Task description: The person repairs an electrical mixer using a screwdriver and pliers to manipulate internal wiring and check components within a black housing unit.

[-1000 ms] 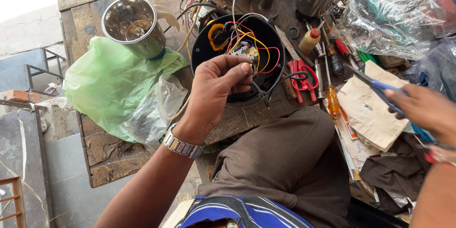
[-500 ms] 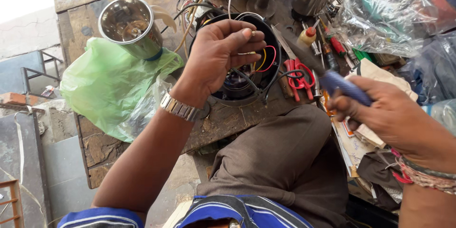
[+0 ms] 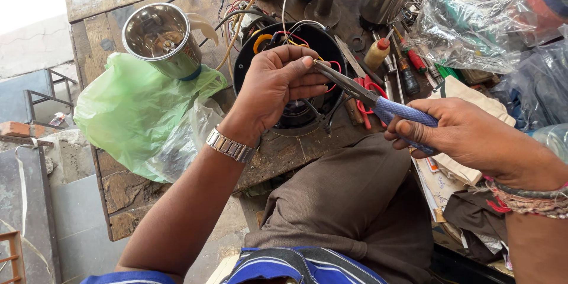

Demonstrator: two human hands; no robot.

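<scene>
Your right hand has come in from the right edge, where it was a second ago, and its fingers are now wrapped tight around the blue grip of the pliers. The steel nose has travelled left and reaches the fingertips of your left hand; you can't see whether the tips are open or closed there.

Your left hand has stayed over the round black motor in the middle of the bench, fingers curled and pinched together on the bundle of coloured wires. So tool and wires have met at the motor's top.

The steel jar stands far left above the green plastic bag. Red-handled scissors lie just right of the motor, under the pliers.
</scene>
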